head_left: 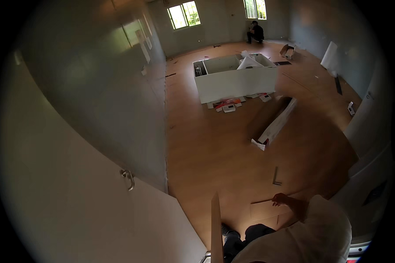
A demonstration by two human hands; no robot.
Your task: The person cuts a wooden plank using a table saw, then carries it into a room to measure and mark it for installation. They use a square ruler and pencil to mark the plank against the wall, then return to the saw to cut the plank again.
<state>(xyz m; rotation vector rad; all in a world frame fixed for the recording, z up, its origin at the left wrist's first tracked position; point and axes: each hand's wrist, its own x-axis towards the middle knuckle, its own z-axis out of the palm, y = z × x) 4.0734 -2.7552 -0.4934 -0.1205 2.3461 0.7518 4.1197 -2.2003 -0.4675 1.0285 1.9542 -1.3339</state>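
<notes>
Your right hand (280,200) is at the far edge of a flat plank (262,211) on the floor. Its fingers look partly curled; it is too dark to tell how far open they are or whether they grip anything. Your left hand is out of view.

If you pull unevenly, the plank could skew. A narrow brown board (216,230), near your shoe (226,229) at 8 o'clock from the hand, might topple or scrape if you knock it.

The metal square (276,177) at 12 o'clock could trip you; beyond it lies a long open carton (278,123). A white cabinet carcass (237,84) blocks the floor toward 11 o'clock, the pale door (118,215) crowds 9 o'clock, and another person (256,33) crouches far off at 12.
</notes>
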